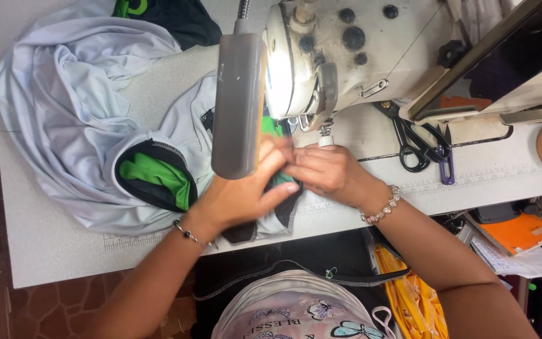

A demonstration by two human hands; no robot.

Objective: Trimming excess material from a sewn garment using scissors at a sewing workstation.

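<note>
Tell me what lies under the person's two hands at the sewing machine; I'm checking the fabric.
Under the left hand and right hand lies black and green fabric of a pale garment. The needle area and the seam are covered by the hands and the grey lamp.

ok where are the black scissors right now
In the head view, the black scissors lie on the white table, right of the right hand, beside a small purple snipper under the sewing machine.
</note>
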